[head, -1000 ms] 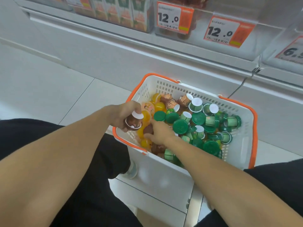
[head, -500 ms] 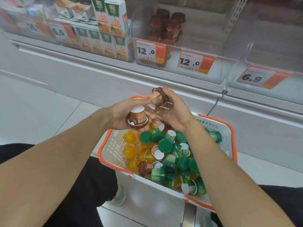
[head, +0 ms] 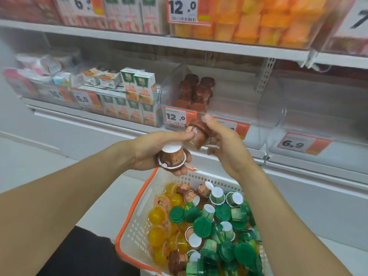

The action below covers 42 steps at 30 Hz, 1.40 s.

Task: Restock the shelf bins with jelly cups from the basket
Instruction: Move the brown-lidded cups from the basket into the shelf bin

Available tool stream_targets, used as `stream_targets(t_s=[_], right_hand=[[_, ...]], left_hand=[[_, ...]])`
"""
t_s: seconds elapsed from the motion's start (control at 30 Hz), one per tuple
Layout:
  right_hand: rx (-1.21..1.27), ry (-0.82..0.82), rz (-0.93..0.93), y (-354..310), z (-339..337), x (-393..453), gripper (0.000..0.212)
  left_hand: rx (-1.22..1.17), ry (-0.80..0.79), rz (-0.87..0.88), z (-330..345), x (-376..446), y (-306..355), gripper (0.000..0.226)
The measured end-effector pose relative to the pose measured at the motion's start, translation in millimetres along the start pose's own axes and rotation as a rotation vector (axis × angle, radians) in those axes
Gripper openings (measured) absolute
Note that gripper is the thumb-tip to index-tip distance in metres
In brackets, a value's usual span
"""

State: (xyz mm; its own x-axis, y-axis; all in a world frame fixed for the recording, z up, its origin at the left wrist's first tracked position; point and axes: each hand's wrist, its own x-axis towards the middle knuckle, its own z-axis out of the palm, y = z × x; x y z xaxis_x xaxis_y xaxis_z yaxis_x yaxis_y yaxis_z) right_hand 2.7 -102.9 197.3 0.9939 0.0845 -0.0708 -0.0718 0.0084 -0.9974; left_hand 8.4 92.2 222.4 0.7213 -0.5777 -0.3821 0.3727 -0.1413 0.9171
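A person's left hand (head: 159, 150) grips one brown jelly cup (head: 172, 158) and the right hand (head: 223, 142) loosely pinches another (head: 197, 133), which could slip into the basket (head: 139, 216).

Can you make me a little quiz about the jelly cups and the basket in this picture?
1. True or false: each hand holds a brown jelly cup.
2. Which colour of cup fills the basket most: A green, B yellow, C brown?
3. What is in the clear shelf bin above the hands?

Key: 1 true, left hand and right hand each grip one. 2 A. 3 Brown jelly cups.
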Motion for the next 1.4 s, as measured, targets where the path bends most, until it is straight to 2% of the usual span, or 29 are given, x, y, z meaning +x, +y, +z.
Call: stream_targets(t_s=[0.07,0.17,0.23,0.33,0.47,0.63,0.73,0.9,1.1,1.17,1.23,1.3,1.4], right_hand=[[0.107,-0.127,-0.028,-10.9,-5.0,5.7,0.041],[0.071,-0.204,-0.116,-27.3,-7.2,19.0,0.045],[-0.011,-0.142,-0.165,-40.7,-6.2,31.4,0.036],[-0.181,0.039,-0.230,-64.6,-3.2,58.4,0.029],[-0.492,0.283,-0.295,-75.9,0.4,120.4,0.026],[-0.867,0.307,-0.323,-62.1,22.1,177.2,0.030],[-0.991,0.302,-0.364,-48.1,32.8,193.9,0.037],[-1.090,0.360,-0.371,-34.0,37.9,205.3,0.041],[-1.170,0.338,-0.378,-31.6,32.9,204.9,0.038],[-1.162,0.316,-0.445,-35.4,30.8,199.7,0.033],[-1.067,0.305,-0.545,-46.5,29.6,186.5,0.026],[-0.920,0.226,-0.552,-61.9,27.5,164.4,0.018],[-0.774,-0.038,-0.354,-78.1,20.1,125.0,0.021]], left_hand=[[-0.063,-0.030,0.026,-8.1,0.0,3.5,0.037],[-0.126,-0.058,0.064,-13.9,4.6,6.5,0.037],[-0.200,-0.016,0.100,-14.8,9.0,10.0,0.041],[-0.339,0.156,0.124,-16.1,17.7,12.5,0.044],[-0.504,0.329,0.093,-20.8,33.5,7.1,0.034],[-0.600,0.381,0.068,-28.0,45.9,5.5,0.025],[-0.533,0.367,0.049,-32.1,48.9,4.0,0.033],[-0.461,0.358,0.047,-36.2,51.2,2.1,0.015],[-0.401,0.387,0.119,-37.6,60.5,3.1,0.018],[-0.395,0.431,0.157,-34.5,61.8,4.7,0.021],[-0.344,0.538,0.180,-31.6,63.4,6.2,0.037],[-0.173,0.666,0.211,-29.2,63.6,7.6,0.051],[0.113,0.735,0.356,-29.2,61.4,8.3,0.055]])
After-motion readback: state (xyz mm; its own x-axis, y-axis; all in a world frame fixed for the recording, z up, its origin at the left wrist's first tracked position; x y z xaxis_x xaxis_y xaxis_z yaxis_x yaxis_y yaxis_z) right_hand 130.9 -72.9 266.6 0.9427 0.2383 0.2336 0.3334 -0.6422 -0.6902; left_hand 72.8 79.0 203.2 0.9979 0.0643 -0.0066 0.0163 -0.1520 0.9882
